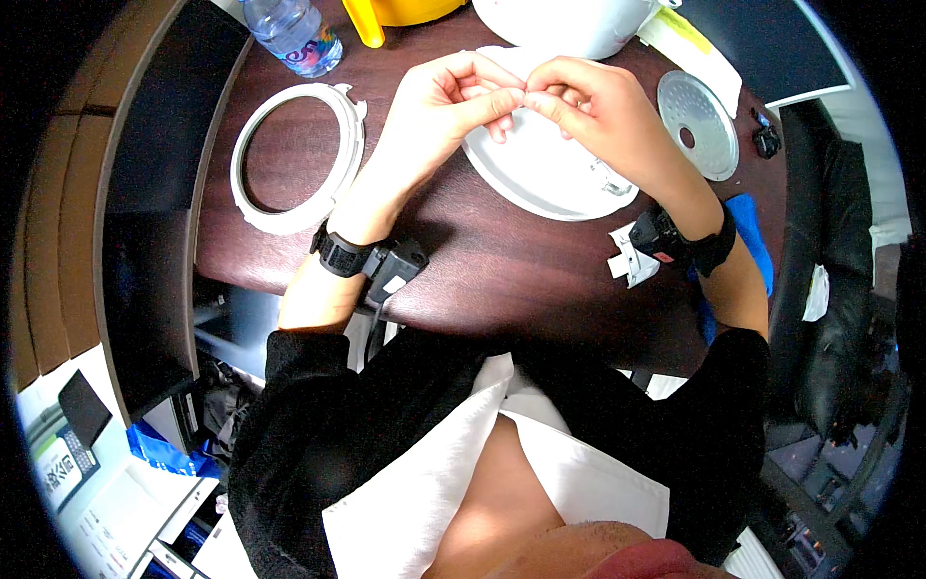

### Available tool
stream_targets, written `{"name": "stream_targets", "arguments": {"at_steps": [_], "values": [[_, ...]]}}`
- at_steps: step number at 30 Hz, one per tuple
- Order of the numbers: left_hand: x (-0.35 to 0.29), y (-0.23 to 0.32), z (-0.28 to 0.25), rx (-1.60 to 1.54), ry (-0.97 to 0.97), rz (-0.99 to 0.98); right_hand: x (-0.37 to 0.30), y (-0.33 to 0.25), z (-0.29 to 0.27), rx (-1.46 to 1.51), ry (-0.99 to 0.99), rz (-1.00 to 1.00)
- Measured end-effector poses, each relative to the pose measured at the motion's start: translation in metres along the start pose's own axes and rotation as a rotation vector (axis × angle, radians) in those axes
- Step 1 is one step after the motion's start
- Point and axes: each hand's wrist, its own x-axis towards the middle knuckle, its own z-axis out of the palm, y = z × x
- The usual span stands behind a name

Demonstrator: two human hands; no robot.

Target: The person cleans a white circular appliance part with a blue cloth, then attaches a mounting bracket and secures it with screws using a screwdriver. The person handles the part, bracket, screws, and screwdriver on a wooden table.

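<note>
My left hand and my right hand meet at the fingertips, thumbs and forefingers pinched together. Anything between them is too small or too hidden to make out. Below the fingers lies a white round lid-like piece, partly covered by my hands, with a small fitting near its right edge. Left of my left hand rests a white ring with tabs on its rim. A silver perforated disc with a hole lies beyond my right forearm. Next to my right wrist is a small white part.
Across the dark wooden table stand a clear bottle, a yellow object and a white rounded container at the back. A blue cloth lies by my right forearm. A small black object sits near the right edge.
</note>
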Motion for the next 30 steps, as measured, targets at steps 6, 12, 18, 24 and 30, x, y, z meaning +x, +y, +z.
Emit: {"name": "stream_targets", "arguments": {"at_steps": [6,12,18,24,30], "values": [[0.001,0.001,-0.006,0.081,0.031,0.022,0.007,0.025,-0.001,0.254,-0.099,0.004],[0.008,-0.033,-0.037,0.705,0.439,0.008,0.017,0.05,-0.013,0.134,-0.161,0.221],[0.009,-0.032,-0.022,0.243,0.189,-0.528,0.03,0.082,-0.013,0.08,-0.372,0.297],[0.011,-0.038,-0.015,0.161,0.182,-0.268,0.03,0.087,-0.012,0.101,-0.335,0.293],[0.003,-0.032,-0.006,0.069,0.184,-0.068,0.016,0.05,-0.016,0.048,-0.222,0.145]]}}
